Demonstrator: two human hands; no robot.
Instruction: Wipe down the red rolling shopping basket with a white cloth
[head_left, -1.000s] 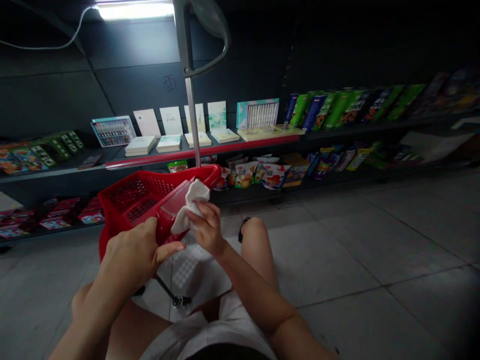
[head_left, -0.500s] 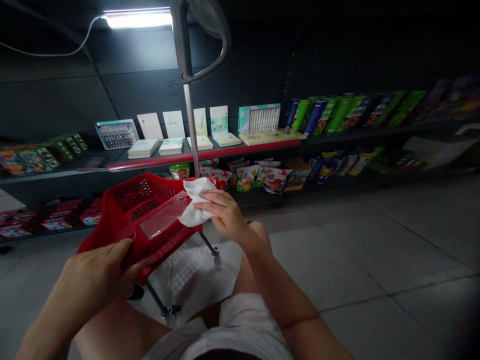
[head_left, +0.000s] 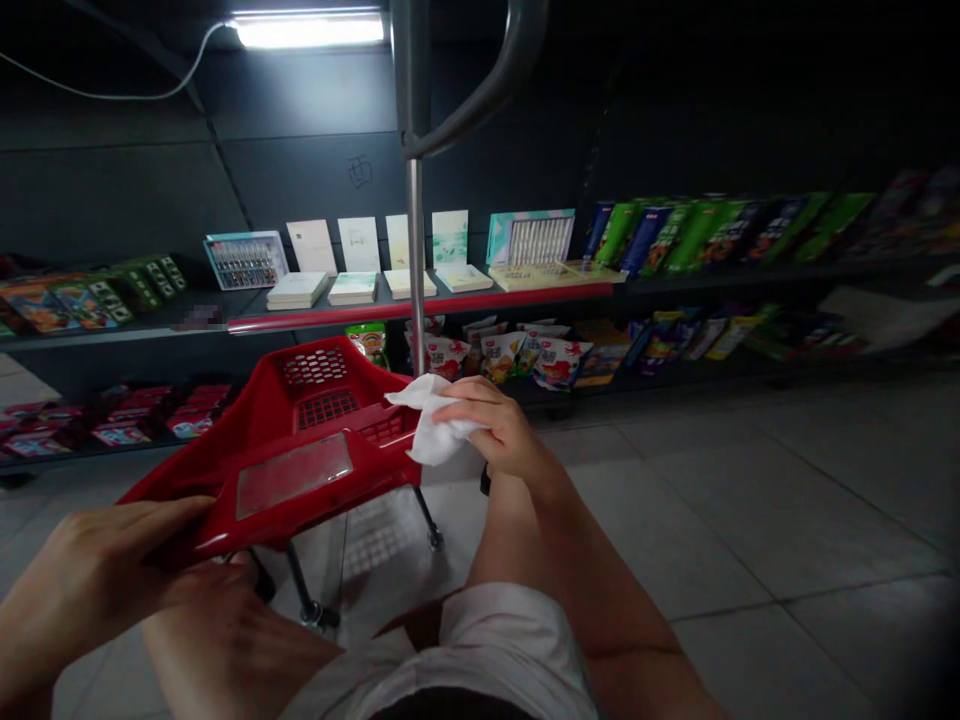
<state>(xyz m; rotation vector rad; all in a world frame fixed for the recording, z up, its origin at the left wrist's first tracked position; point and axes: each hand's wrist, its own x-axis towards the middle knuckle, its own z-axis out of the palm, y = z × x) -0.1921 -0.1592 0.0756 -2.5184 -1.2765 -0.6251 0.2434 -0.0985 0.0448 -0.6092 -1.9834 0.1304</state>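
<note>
Two bare hands work at a red plastic shopping basket [head_left: 315,440] in a dim shop aisle. The pale grey tile floor [head_left: 750,520] is the widest surface, running from the basket to the far shelves and well off to the right, so there is ample open room on that side. Along the far side stands a dark metal shelving unit [head_left: 150,335], its upper shelf edged with a smooth red strip [head_left: 420,305]. On that shelf sit pale flat books [head_left: 296,290] and a boxed set of paint tubes [head_left: 245,260], while glossy snack bags [head_left: 517,355] crowd the shelf below. A white fluorescent tube [head_left: 307,30] glows overhead.

The basket sits near the middle of the view, just in front of the person's pale shorts [head_left: 480,650], on thin metal legs [head_left: 429,515]. A slim steel pole [head_left: 415,250] rises behind it. Its walls are perforated in a grid, and a smooth clear panel [head_left: 292,475] is set in its near side.

The left hand [head_left: 97,565] curls around the near left rim. The right hand [head_left: 499,430] pinches a crumpled white cloth [head_left: 431,425] against the far right corner, with the basket between the two hands.
</note>
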